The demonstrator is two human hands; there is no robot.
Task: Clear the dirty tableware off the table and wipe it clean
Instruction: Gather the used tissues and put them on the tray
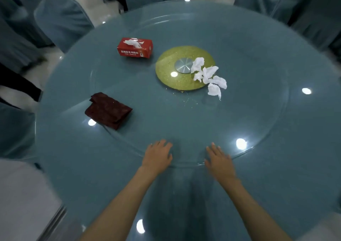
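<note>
The round table (77,176) is topped in glossy blue-grey, with a large clear glass turntable (258,111) lying flat over most of it. At the turntable's middle sits a glittery gold disc (171,63) with a brushed metal hub (183,65). A dark red cloth (108,110) lies folded into a rough rectangle on the glass, left of centre, well apart from the disc. Several crumpled white tissues (210,78) lie in a loose chain – some over the disc's right edge, the rest on bare glass beside it. Fine crumbs (186,100) speckle the glass just beside the disc's near edge.
</note>
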